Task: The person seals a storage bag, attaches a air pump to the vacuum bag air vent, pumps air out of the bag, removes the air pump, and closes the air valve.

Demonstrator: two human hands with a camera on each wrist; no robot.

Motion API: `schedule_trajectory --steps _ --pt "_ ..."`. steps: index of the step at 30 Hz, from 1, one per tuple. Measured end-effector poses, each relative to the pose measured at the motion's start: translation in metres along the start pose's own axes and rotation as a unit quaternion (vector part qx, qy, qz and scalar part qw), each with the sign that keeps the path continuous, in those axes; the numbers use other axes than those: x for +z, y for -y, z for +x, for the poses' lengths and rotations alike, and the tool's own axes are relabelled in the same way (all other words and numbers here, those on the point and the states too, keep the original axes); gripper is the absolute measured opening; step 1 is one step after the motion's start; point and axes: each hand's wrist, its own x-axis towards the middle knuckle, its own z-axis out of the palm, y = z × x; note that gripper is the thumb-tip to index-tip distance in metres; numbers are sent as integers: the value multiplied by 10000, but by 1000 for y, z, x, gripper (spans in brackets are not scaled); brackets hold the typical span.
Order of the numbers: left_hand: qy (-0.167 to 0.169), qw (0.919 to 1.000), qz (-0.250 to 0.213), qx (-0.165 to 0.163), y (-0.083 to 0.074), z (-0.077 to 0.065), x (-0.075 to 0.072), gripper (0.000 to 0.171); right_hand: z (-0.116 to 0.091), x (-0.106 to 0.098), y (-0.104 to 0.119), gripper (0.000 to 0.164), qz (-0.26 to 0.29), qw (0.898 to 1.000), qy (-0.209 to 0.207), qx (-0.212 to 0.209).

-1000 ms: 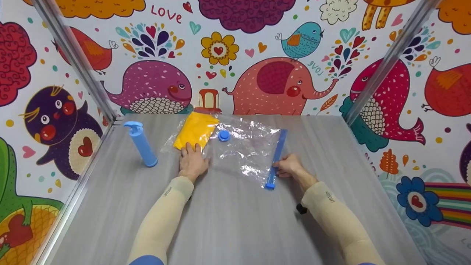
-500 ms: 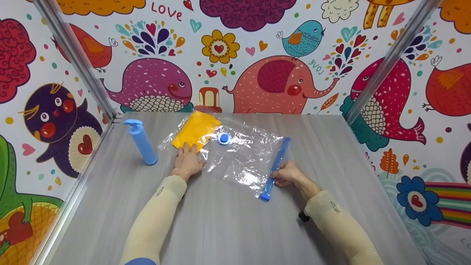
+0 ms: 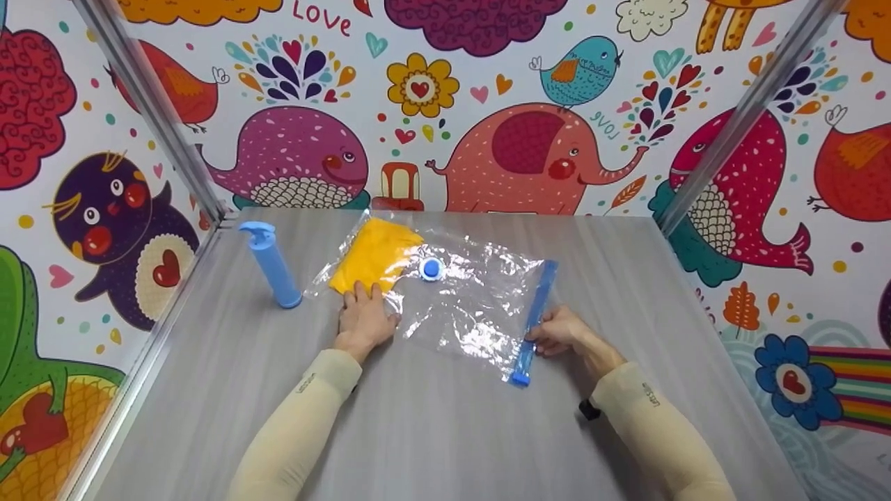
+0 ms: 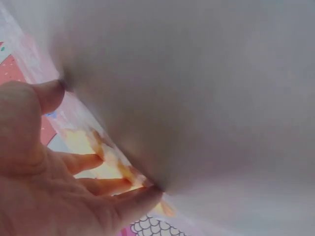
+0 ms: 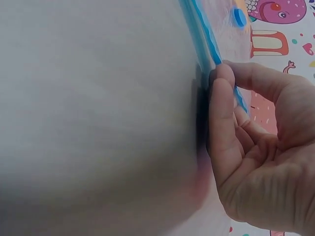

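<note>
A clear vacuum storage bag (image 3: 452,313) lies across the table, with folded yellow cloth (image 3: 376,254) inside its left end. Its round blue valve (image 3: 431,268) faces up near the cloth. My left hand (image 3: 365,319) rests palm down at the bag's near edge, its spread fingertips touching the plastic by the cloth. In the left wrist view, those fingers (image 4: 106,189) are nearly straight. At the bag's right end, my right hand (image 3: 562,330) pinches the blue zip strip (image 3: 543,292) between thumb and forefinger, as the right wrist view of the strip (image 5: 209,34) also shows.
A blue hand pump (image 3: 275,268) stands upright left of the bag. A blue slider (image 3: 520,379) sits at the strip's near end. Patterned wall panels and metal posts (image 3: 724,118) border the grey table (image 3: 431,431) at the back and sides.
The bag has been drawn a little toward me, most at its zip end, with my right hand still pinching the strip. The valve's white ring now shows. My left hand stays by the cloth.
</note>
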Motion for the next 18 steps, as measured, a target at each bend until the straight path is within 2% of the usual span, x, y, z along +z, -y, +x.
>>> schedule_trajectory --steps 9,14,18 --pt "35 9998 -174 104 6 -11 -3 93 -11 -5 -6 30 5 9990 453 -13" --pt "-231 9995 21 222 5 -12 -1 89 -15 -4 -5 31 331 9981 529 -1" --pt "-353 9987 60 358 -5 -14 5 86 -18 -3 2 34 618 9968 503 -17"
